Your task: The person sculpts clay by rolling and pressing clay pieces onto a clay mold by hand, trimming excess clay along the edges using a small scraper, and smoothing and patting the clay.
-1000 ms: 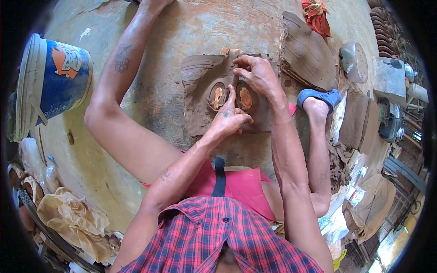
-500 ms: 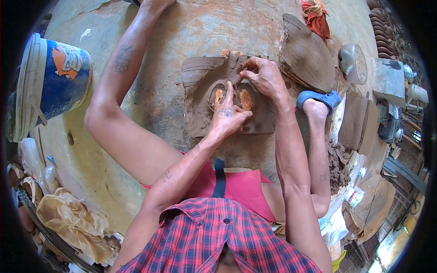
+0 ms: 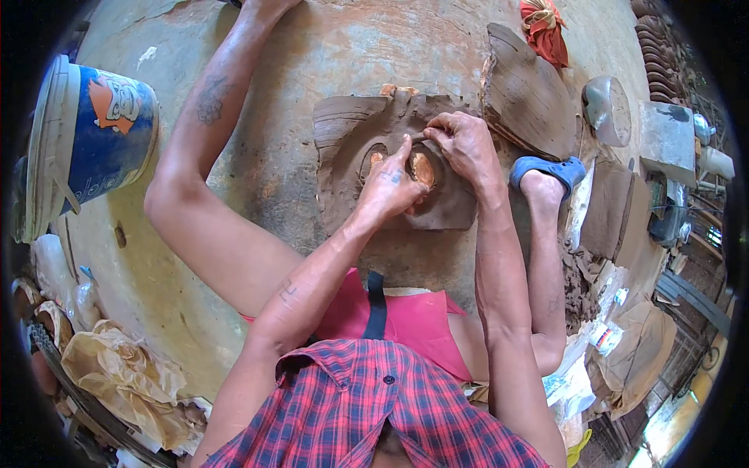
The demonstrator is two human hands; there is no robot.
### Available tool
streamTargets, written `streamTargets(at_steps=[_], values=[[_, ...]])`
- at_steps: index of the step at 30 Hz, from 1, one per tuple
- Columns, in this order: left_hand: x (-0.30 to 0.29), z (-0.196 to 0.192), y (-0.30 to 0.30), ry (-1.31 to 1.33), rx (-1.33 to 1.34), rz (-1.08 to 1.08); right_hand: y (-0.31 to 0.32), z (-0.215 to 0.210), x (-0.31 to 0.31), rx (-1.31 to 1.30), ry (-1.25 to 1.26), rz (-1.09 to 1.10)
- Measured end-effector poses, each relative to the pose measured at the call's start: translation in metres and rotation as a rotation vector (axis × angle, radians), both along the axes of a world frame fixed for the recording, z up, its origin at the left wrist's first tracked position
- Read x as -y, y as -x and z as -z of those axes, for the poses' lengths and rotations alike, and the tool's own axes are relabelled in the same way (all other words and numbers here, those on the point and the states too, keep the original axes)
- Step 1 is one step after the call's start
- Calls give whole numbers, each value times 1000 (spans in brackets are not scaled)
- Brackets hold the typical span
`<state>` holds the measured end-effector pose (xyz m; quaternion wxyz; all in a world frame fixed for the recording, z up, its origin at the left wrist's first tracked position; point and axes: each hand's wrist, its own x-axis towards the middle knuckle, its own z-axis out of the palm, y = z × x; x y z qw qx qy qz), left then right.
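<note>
A slab of wet grey-brown clay (image 3: 335, 210) lies on the floor in front of me, draped over a reddish form. The form shows through two rounded openings, with an orange-brown patch (image 3: 422, 170) in the right one. My left hand (image 3: 392, 187) rests over the slab's middle, index finger stretched forward and thumb out to the right; its other fingers are partly hidden. My right hand (image 3: 466, 148) is closed in a pinch just above the right opening, close to the left index fingertip. Something thin and dark shows at the pinch, too small to make out.
A blue-and-white bucket (image 3: 109, 136) stands at the left. Beyond the clay to the right are another large clay slab (image 3: 527, 97), a red cloth bundle (image 3: 544, 33) and a metal bowl (image 3: 607, 111). Crumpled brown paper (image 3: 117, 370) lies at lower left. My legs flank the workpiece.
My right hand has moved slightly right and nearer to me, from the clay's upper middle to above the right opening. My left hand has shifted slightly right, its index finger angled more rightward.
</note>
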<state>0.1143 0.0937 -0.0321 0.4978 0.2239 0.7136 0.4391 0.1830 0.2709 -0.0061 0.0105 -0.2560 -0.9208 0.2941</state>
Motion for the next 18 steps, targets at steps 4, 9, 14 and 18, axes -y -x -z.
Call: streamTargets(at_steps=[4,9,14,18], values=[[-9,6,11,10,-139,82,-9,-2,2,34,-37,26],[-14,-6,21,37,-158,189,-16,1,3,26,-33,53],[-17,4,36,-9,-510,300,-19,-1,10,80,-83,-11],[-30,-20,44,90,-369,417,-33,-7,8,156,-121,-3]])
